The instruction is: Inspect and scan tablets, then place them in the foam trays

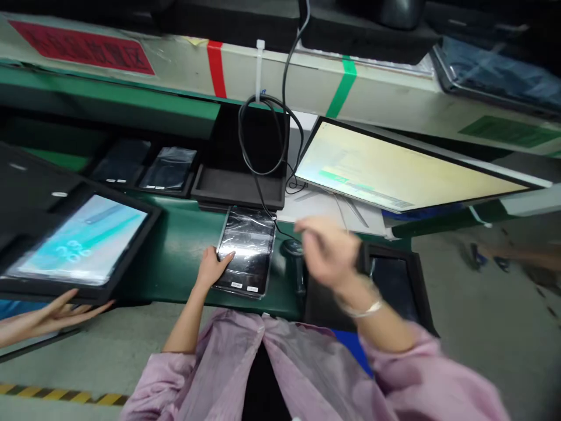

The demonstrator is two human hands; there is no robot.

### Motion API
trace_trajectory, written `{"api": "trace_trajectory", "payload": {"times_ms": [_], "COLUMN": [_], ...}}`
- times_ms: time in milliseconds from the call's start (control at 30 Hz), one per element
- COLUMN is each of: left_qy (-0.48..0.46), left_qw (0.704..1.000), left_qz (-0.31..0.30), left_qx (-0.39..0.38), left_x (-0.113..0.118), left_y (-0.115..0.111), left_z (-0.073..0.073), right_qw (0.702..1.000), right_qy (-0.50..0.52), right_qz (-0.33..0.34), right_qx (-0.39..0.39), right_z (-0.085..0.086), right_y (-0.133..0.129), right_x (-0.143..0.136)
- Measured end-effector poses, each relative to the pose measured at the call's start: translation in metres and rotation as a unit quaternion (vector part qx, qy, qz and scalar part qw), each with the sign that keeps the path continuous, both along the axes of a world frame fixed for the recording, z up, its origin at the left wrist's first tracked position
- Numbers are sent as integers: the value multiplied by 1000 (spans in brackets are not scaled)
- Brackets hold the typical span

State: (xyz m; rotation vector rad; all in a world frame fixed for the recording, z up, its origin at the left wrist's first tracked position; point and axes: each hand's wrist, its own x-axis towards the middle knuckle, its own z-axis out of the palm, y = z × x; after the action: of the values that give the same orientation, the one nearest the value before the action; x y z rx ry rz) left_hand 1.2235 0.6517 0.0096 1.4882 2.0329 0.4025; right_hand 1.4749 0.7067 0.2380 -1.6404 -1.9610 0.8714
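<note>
Pressing left hand point(211, 266) on bagged tablet point(245, 250) left edge; right hand point(326, 250) blurred, grip unclear, over bench edge

Green workbench point(175, 257) on grey floor point(482, 327) — monitor point(394, 169) lit.

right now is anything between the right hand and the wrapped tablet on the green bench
Nothing visible lies between them. The right hand hangs blurred in the air just right of the wrapped tablet, over a black scanner beside the tablet's right edge. The left hand already rests on the tablet's left edge.
</note>
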Motion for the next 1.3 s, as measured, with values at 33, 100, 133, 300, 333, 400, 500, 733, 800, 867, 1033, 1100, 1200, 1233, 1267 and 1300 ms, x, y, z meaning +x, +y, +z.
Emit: {"api": "trace_trajectory", "payload": {"times_ms": [33,100,133,300,333,400,500,733,800,867,1033,1100,1200,1233,1267,1300], "left_qy": [-5,17,40,51,36,15,18,-25,-27,-22,22,34,26,14,-3,-27], "left_qw": [1000,1000,999,998,998,999,998,993,991,990,989,988,986,986,986,986], "left_qz": [1,5,6,-34,-42,-48,-54,-63,-59,-58,-80,-94,-100,-97,-92,-86], "left_qx": [1,14,19,5,4,2,-18,-101,-117,-127,-122,-120,-127,-132,-136,-137], "left_x": [0,0,1,4,3,1,-5,-7,-3,-1,-7,-10,-12,-13,-13,-14], "left_y": [0,0,0,8,13,26,42,15,7,7,29,34,30,25,19,13], "left_z": [0,1,3,27,33,46,55,29,26,31,65,74,69,63,54,45], "right_qw": [1000,989,976,954,953,952,953,949,949,944,934,935,932,930,927,924], "right_qy": [2,-2,-2,-24,-31,-55,-125,-125,-106,-107,-140,-139,-86,-65,-47,-30], "right_qz": [-5,-68,-97,-156,-169,-180,-164,-146,-146,-159,-179,-186,-212,-222,-232,-241], "right_qx": [-10,-130,-196,-253,-251,-240,-224,-249,-257,-267,-274,-270,-280,-286,-292,-295], "right_z": [-41,-112,-138,-169,-161,-141,-122,-164,-176,-176,-143,-135,-143,-150,-158,-166], "right_y": [-29,-71,-84,-95,-91,-83,-78,-103,-107,-105,-87,-85,-92,-97,-102,-108], "right_x": [-7,-23,-31,-45,-44,-41,-45,-71,-74,-75,-71,-72,-76,-78,-79,-81]}}
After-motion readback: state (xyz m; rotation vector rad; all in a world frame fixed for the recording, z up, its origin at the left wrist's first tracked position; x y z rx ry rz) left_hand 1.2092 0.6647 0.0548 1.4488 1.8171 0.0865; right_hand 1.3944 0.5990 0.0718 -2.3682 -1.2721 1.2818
